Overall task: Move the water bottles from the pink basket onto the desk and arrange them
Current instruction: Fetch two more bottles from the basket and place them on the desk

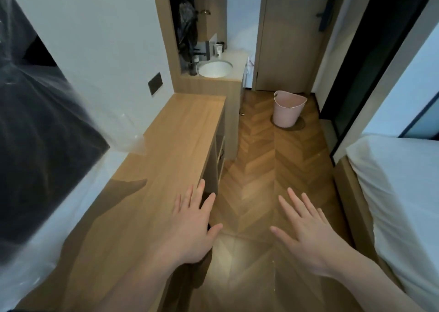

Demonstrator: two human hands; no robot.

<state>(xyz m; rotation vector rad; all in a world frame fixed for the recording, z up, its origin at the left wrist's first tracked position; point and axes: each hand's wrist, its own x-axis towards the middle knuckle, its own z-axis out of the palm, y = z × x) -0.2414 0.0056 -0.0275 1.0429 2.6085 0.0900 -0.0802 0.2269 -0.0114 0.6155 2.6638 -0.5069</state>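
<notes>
Pink plastic marks the basket (pixel 288 108), set on the floor well apart from the desk (pixel 166 150); no bottles are visible inside. Both the left hand (pixel 190 228) and right hand (pixel 311 235) are held empty, fingers spread. Bottles may be dropped during the carry.

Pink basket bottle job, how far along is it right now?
Nothing looks done: no bottles show on the long wooden desk. Nothing is in hand: the left hand and right hand are open and hold nothing. The round pink plastic basket stands far off on the floor; its contents cannot be seen.
</notes>
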